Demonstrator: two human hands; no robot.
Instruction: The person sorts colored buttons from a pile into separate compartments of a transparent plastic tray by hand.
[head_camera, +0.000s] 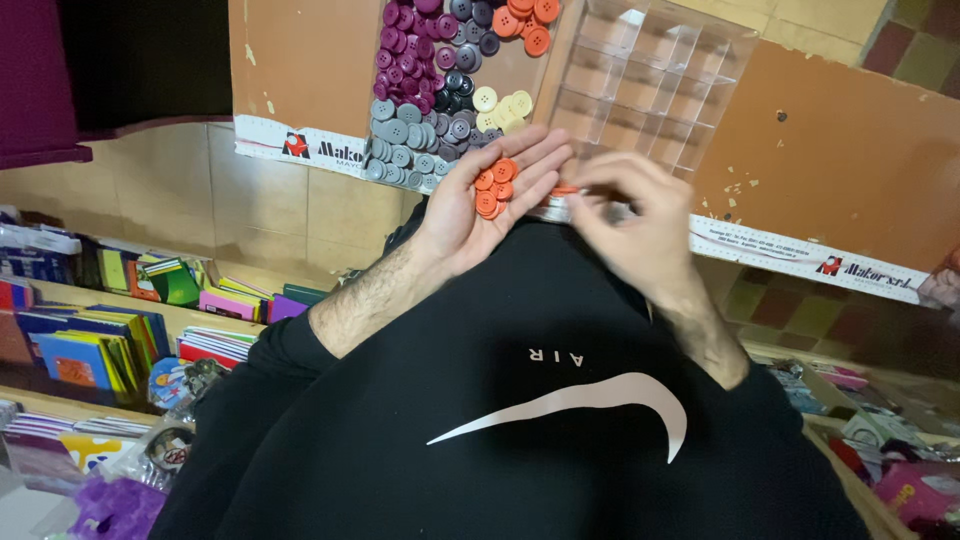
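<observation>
Left hand (470, 215) cupped open, holding orange buttons (494, 187); right hand (630, 215) pinches one (partly hidden) beside clear organizer (650, 80).

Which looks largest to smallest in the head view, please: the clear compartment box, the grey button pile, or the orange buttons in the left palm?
1. Clear compartment box, largest.
2. Grey button pile.
3. Orange buttons in the left hand, the smallest cluster, though nearest the camera.

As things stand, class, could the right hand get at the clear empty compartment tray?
Probably yes: the right hand sits at the near edge of the clear compartment tray, with nothing between them; its fingertips pinch one orange button.
</observation>
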